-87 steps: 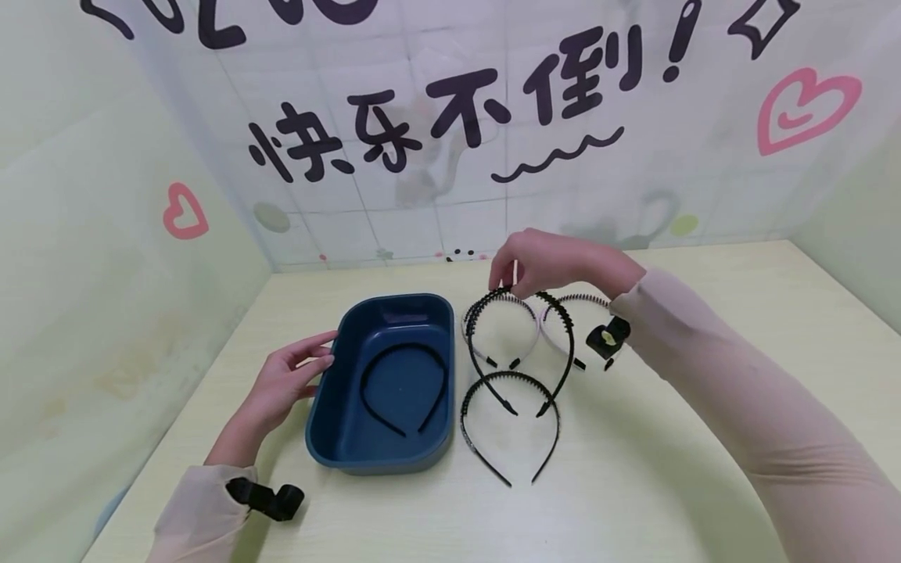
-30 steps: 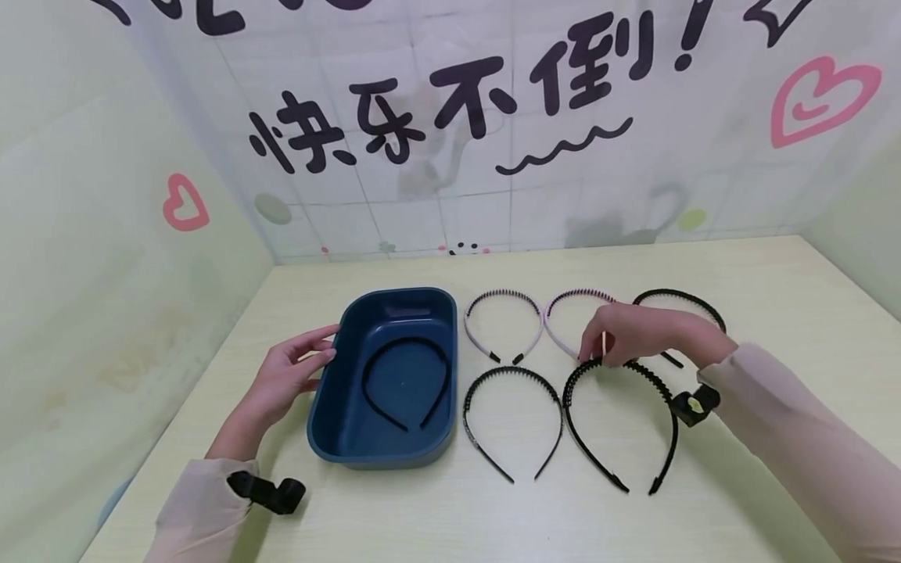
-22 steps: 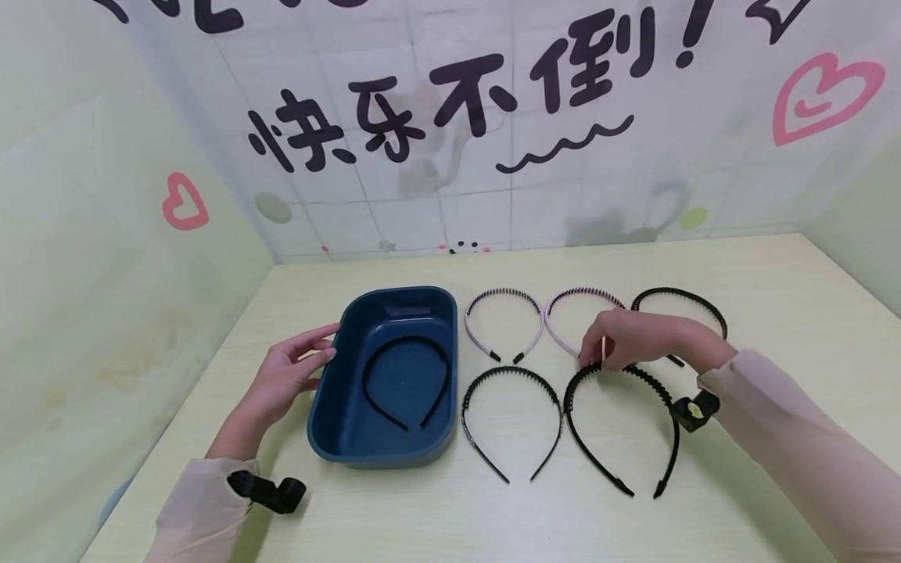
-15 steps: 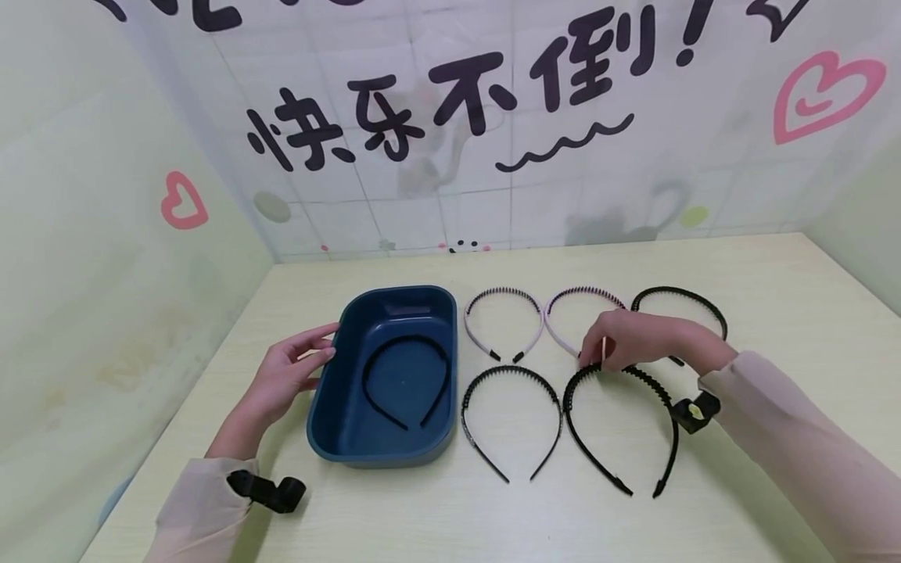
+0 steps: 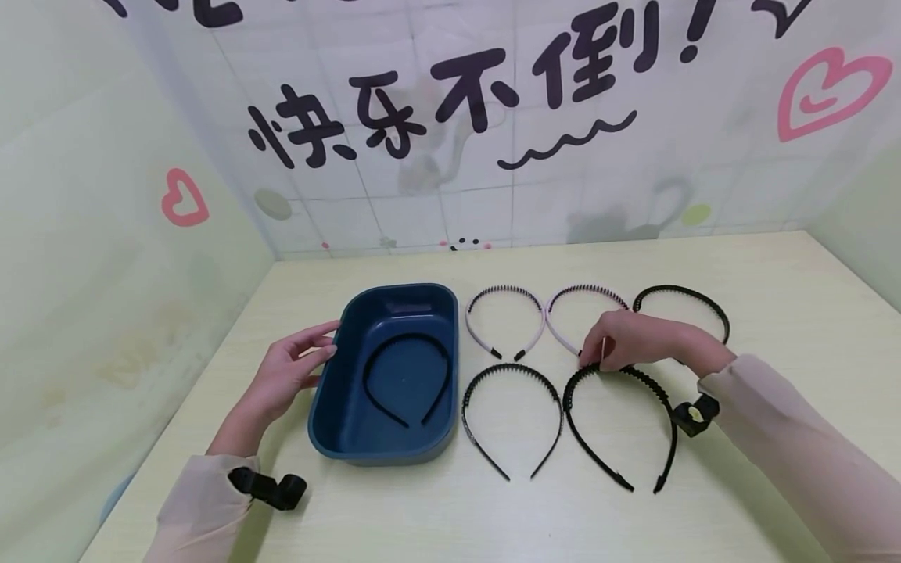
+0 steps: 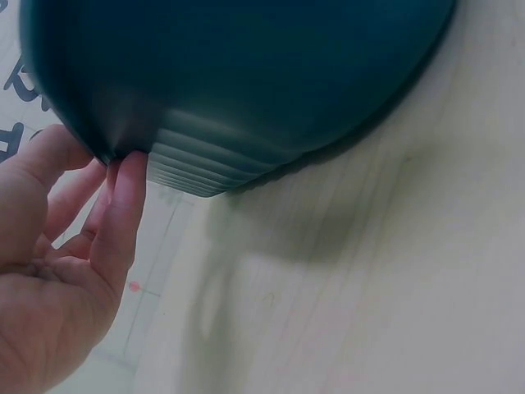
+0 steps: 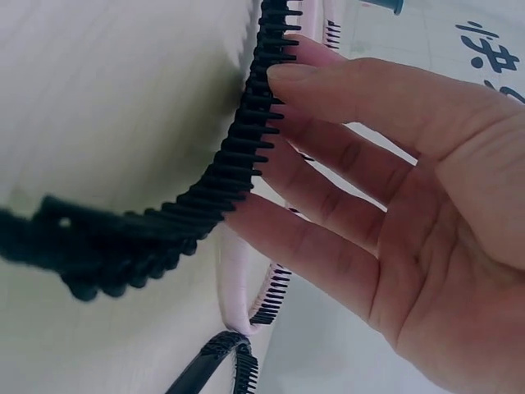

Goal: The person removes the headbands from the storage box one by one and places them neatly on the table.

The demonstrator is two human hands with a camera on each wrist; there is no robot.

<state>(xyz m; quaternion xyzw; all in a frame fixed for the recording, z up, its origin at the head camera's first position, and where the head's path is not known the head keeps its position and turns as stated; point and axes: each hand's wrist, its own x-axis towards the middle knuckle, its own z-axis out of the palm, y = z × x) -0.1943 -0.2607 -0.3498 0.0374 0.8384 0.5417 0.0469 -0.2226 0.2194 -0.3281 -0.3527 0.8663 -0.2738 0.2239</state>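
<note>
My right hand (image 5: 626,340) pinches the top of a black toothed headband (image 5: 663,389) at the front right; in the right wrist view its thumb and fingertips meet the comb teeth. That headband's ends point toward me, near the table surface. At left, my left hand (image 5: 292,369) rests its fairly straight fingers against the left rim of a dark blue basin (image 5: 383,448). In the left wrist view the fingertips touch the basin's outer edge. A slim black headband (image 5: 365,385) lies inside the basin.
A black headband with sparkly arms (image 5: 475,446) lies left of the held one. Behind lie a pale lilac headband (image 5: 470,327), another lilac headband (image 5: 551,328) and a black headband (image 5: 718,309). A printed wall sheet (image 5: 450,211) stands behind the table (image 5: 493,532).
Since the earliest frame, my right hand has carried the black toothed headband right and toward me, down to the front row. It has hardly moved in the last second. The left hand stays put.
</note>
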